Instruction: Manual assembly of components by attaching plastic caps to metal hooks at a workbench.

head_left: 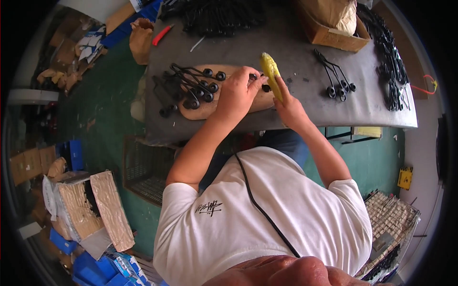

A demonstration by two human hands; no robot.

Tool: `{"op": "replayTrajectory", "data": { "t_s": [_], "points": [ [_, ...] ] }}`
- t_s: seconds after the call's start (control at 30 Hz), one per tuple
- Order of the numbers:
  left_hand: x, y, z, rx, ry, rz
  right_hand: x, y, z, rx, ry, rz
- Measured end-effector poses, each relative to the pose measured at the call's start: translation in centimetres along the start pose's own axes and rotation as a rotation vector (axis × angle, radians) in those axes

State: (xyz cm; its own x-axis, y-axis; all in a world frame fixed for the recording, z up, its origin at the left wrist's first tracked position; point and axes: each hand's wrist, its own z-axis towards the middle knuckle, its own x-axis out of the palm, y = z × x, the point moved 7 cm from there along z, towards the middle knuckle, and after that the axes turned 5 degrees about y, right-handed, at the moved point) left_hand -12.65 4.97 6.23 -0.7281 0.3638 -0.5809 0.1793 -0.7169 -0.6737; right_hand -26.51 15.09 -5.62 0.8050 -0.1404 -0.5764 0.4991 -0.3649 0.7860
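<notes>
My left hand (237,95) is over a tan oval board (205,112), its thumb and fingers pinched on a small black part (265,88) that they mostly hide. My right hand (291,110) is closed around a long yellow object (270,66) with a whitish, frayed-looking tip; its exact kind I cannot tell. The yellow object slants upward beside my left fingertips. Left of my left hand, several bent black rods with round black ends (194,90) lie in a pile, partly on the board.
More black rods (341,83) lie on the grey table (305,107) to the right. A red-handled tool (162,35) rests near the left edge. Black items (214,16) heap at the back, beside a cardboard box (334,38). Below the table stands a plastic crate (149,169).
</notes>
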Motion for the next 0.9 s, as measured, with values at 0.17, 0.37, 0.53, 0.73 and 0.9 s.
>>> {"op": "replayTrajectory", "data": {
  "t_s": [0.17, 0.37, 0.53, 0.73, 0.9],
  "points": [
    [-1.6, 1.3, -0.8, -0.092, -0.097, -0.025, -1.3, -0.2, 0.9, -0.031, -0.008, -0.053],
    [-6.8, 9.6, 1.4, -0.363, -0.27, -0.254, -6.1, -0.7, -0.3, -0.238, -0.349, -0.438],
    [-13.5, 19.9, -0.6, -0.519, -0.25, 0.298, -14.6, -4.9, 2.7, -0.179, -0.694, -0.71],
    [-9.2, 12.7, 0.5, -0.203, -0.296, 0.518, -21.0, -16.2, 3.9, 0.229, -0.664, -0.727],
    [-4.0, 6.3, 0.8, -0.016, -0.201, 0.328, -19.6, -13.5, 3.5, 0.223, -0.687, -0.654]
  ]
}}
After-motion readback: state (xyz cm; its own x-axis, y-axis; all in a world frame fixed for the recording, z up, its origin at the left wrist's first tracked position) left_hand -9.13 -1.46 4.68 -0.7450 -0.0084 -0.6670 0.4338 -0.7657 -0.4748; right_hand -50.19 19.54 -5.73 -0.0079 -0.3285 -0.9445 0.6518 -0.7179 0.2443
